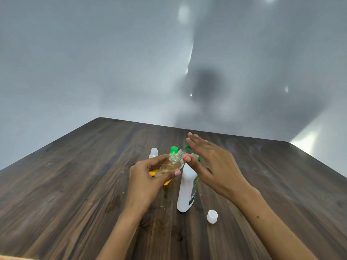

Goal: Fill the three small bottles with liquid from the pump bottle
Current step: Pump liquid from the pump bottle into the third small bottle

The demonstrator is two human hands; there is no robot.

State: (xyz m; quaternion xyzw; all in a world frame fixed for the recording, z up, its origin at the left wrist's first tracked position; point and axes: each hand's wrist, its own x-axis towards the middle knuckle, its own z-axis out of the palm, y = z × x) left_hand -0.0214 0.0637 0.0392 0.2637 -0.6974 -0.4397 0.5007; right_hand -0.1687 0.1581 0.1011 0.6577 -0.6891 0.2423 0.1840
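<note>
A tall white pump bottle (186, 188) with a green pump head stands at the table's middle. My right hand (212, 166) lies flat on the pump head with fingers straight and the thumb beside the nozzle. My left hand (150, 177) holds a small clear bottle (171, 164), tilted, its open threaded neck up against the green nozzle; yellowish liquid shows inside it. Behind stand a second small bottle with a green cap (174, 150) and a third small bottle, uncapped and whitish (154, 152).
A loose white cap (212, 216) lies on the dark wooden table (75, 184) to the right of the pump bottle. Something yellow (166, 182) sits partly hidden under my left hand. A grey wall rises behind the table's far edge.
</note>
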